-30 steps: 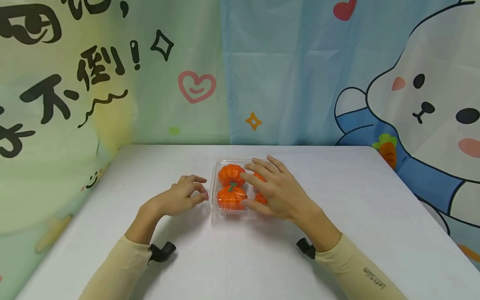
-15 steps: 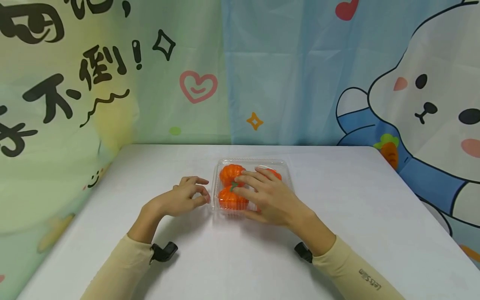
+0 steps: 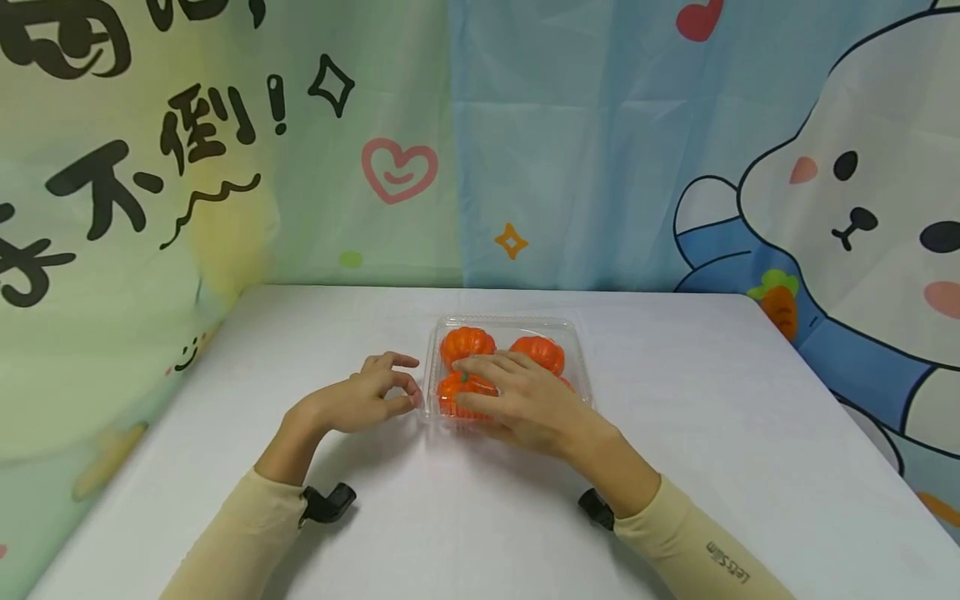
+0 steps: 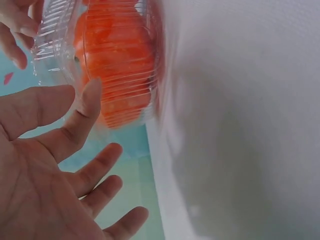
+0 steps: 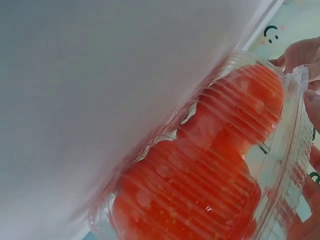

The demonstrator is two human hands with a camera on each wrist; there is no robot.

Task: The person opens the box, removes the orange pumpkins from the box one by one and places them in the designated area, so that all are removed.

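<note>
A clear plastic clamshell box (image 3: 577,346) on the table holds several orange toy pumpkins (image 3: 467,342), with its ribbed lid over them. My left hand (image 3: 363,398) is beside the box's left edge. In the left wrist view, the thumb and index finger (image 4: 82,117) reach to the rim, the other fingers spread loosely. Across the front of the lid lies my right hand (image 3: 532,408), palm down with extended fingers, partly covering the near pumpkins. From the right wrist, two pumpkins (image 5: 185,195) show through the ribbed wall, and fingers overlap the rim (image 5: 295,130).
A white-covered table (image 3: 450,533) surrounds the box on all sides. Behind it hangs a printed cloth backdrop (image 3: 555,150) with cartoon figures and lettering. Each sleeve has a black wrist camera (image 3: 327,504) at the cuff.
My right hand has moved left and toward me over the lid, uncovering the far right pumpkin and the box's right edge. The left hand has stayed at the left edge.
</note>
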